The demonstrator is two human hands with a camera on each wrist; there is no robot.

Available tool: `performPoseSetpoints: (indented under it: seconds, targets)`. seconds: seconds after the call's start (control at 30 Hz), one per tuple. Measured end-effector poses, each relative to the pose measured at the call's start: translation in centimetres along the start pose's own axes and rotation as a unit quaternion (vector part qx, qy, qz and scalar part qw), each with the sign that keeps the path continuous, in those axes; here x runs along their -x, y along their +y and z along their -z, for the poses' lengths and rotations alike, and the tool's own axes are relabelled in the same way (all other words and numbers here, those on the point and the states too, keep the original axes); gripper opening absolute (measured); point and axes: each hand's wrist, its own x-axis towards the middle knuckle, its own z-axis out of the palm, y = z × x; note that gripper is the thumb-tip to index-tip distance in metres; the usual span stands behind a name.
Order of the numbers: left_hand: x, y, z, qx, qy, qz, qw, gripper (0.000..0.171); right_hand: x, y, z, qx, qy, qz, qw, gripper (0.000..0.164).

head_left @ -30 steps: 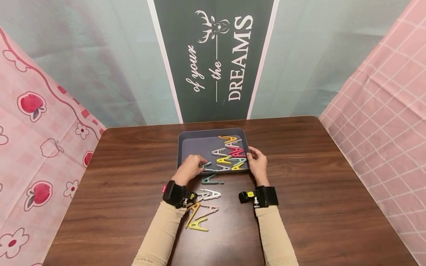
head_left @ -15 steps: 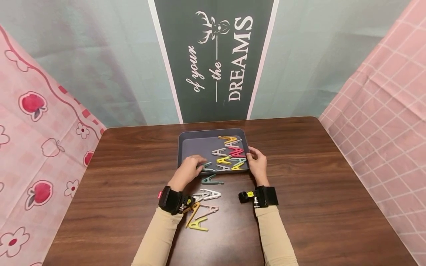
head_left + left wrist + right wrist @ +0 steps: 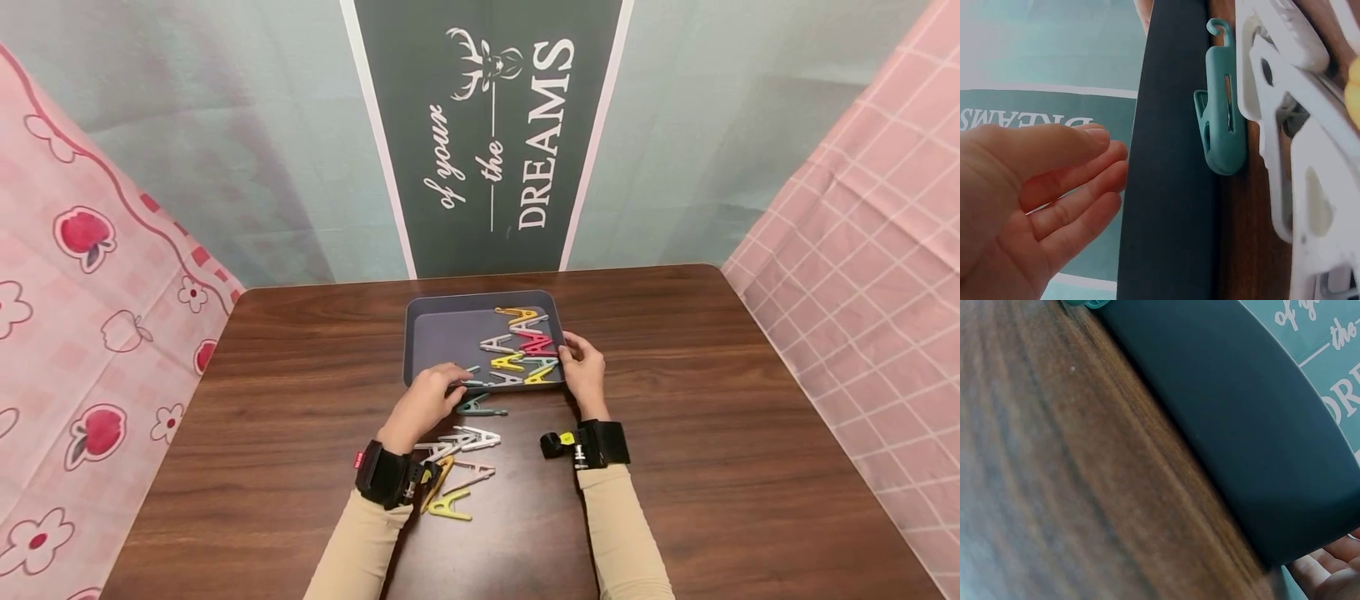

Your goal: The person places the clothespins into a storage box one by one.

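My left hand point(image 3: 422, 407) hovers at the near left rim of the dark grey tray point(image 3: 442, 333), fingers extended and holding nothing in the left wrist view. Just under its fingertips, a teal clothespin point(image 3: 476, 382) lies in the tray, partly hidden. Several more clothespins in yellow, red, grey and orange fill the tray's right half, including a yellow clothespin point(image 3: 507, 362). At the tray's right side, my right hand point(image 3: 587, 375) grips the wall, thumb at the rim and fingers outside. A green clothespin point(image 3: 1222, 106) lies on the table against the tray's near wall.
On the brown table point(image 3: 697, 417), nearer me, lie white clothespins point(image 3: 478, 437), a pink clothespin point(image 3: 474, 473), an orange clothespin point(image 3: 438, 483) and a lime clothespin point(image 3: 450, 505). My left forearm passes beside them. A printed curtain point(image 3: 300, 167) hangs behind the table.
My left hand has drawn back toward me from the teal clothespin in the tray, leaving it lying there. The right hand keeps its place on the tray.
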Motion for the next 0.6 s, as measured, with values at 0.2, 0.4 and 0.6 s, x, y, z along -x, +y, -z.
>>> performPoseSetpoints:
  seconds: [0.2,0.4,0.6]
  targets:
    - [0.3,0.6,0.1,-0.008,0.009,-0.001,0.9999,0.021,-0.2,0.0,0.1,0.003,-0.004,-0.007,1.000,0.031]
    - [0.9,1.3,0.0,-0.042,0.023,-0.015,0.9988,0.021,-0.2,0.0,0.0,-0.004,-0.003,-0.010,1.000,0.031]
    - [1.8,2.1,-0.3,-0.061,0.024,-0.020,0.9977,0.020,-0.3,0.1,0.1,-0.006,-0.006,-0.013,1.000,0.031]
